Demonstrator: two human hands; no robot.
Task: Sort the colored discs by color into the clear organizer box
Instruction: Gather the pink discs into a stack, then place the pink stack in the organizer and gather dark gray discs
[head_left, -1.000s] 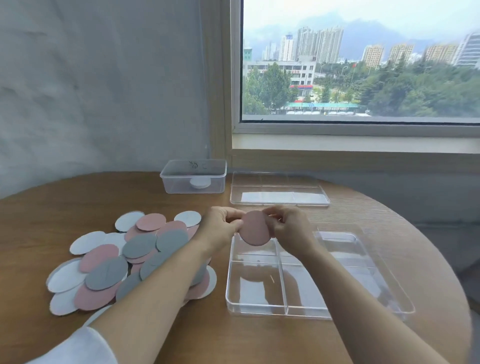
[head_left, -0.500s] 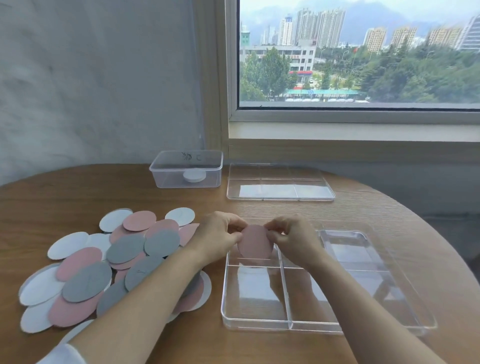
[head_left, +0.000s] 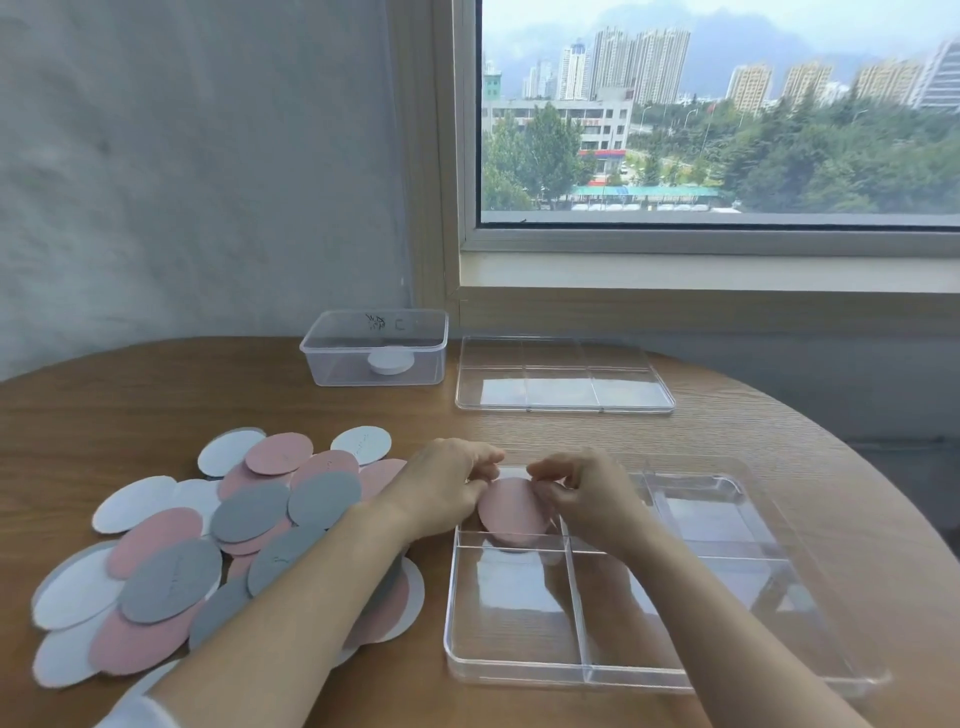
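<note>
A pink disc (head_left: 511, 512) is held by its edges between my left hand (head_left: 441, 488) and my right hand (head_left: 587, 493). It sits low in the far-left compartment of the clear organizer box (head_left: 519, 670), tilted toward me. A loose pile of pink, grey and white discs (head_left: 208, 540) is spread on the table left of the box, partly under my left forearm. The box's other compartments hold no discs that I can see.
A small clear tub (head_left: 332, 374) with a white round piece inside stands at the back. Beside it lies the flat clear lid (head_left: 563, 410). The round wooden table (head_left: 130, 395) curves away at the right, below a window sill.
Both hands have lowered the pink disc from above the box down into its far-left compartment. The view has tipped slightly downward.
</note>
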